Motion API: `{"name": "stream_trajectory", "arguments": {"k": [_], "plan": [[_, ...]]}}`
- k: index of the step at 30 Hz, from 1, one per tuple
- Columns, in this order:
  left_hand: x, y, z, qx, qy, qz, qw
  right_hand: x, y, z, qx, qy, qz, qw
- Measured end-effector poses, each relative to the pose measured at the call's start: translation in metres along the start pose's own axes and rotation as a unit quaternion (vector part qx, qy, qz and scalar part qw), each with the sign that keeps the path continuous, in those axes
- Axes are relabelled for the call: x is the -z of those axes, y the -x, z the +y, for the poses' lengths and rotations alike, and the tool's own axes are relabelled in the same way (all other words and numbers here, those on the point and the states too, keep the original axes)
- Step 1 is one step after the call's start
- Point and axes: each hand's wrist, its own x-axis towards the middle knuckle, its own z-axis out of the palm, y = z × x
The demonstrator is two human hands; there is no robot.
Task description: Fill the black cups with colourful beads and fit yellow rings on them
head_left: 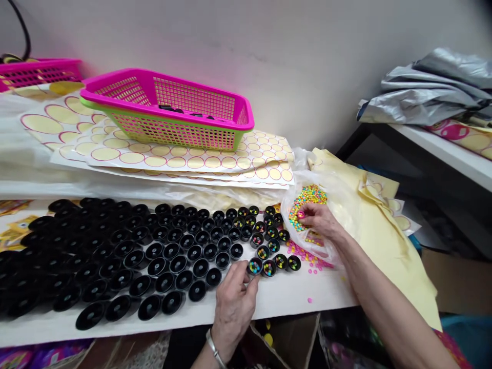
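My left hand [235, 292], with a metal bangle on the wrist, has its thumb and fingers closed about a small black cup [254, 266] that holds coloured candies. At the mouth of a clear plastic bag [286, 218], my right hand [321, 219] pinches a small pink round thing [302, 214], perhaps a little cap. Small round candies [313, 193] in yellow, blue, orange and pink fill the bag. Several black cups around the left hand, such as one cup [263, 252], have candies inside. Farther left stand rows of black cups [156, 266] with no candies visible.
Loose pink candies [307, 256] lie on the white table [288, 302]. Behind the cups, a pink and green basket [172, 125] rests on sticker sheets [192, 163]. Yellow paper [403, 256] drapes at right, below a shelf [453, 154] with silver bags [426, 92].
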Motion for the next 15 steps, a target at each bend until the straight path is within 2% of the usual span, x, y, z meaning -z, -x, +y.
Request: {"name": "stream_trajectory", "arguments": {"k": [3, 6, 9, 12, 15], "plan": [[0.000, -0.001, 0.000, -0.004, 0.009, 0.001, 1.000, 0.006, 0.010, 0.001, 0.005, -0.104, 0.027, 0.994], [-0.001, -0.001, 0.000, -0.004, 0.013, 0.006, 1.000, 0.007, 0.018, -0.008, 0.007, -0.124, 0.038, 0.991], [-0.001, 0.001, 0.002, 0.002, 0.010, 0.006, 1.000, -0.004, 0.022, -0.029, 0.015, -0.132, 0.030, 0.991], [0.001, 0.003, 0.005, 0.023, 0.004, -0.017, 1.000, -0.029, 0.023, -0.058, 0.061, -0.136, -0.034, 0.988], [0.002, 0.004, 0.006, 0.040, -0.001, -0.031, 0.999, -0.062, 0.022, -0.085, 0.145, -0.046, -0.122, 0.981]]}}
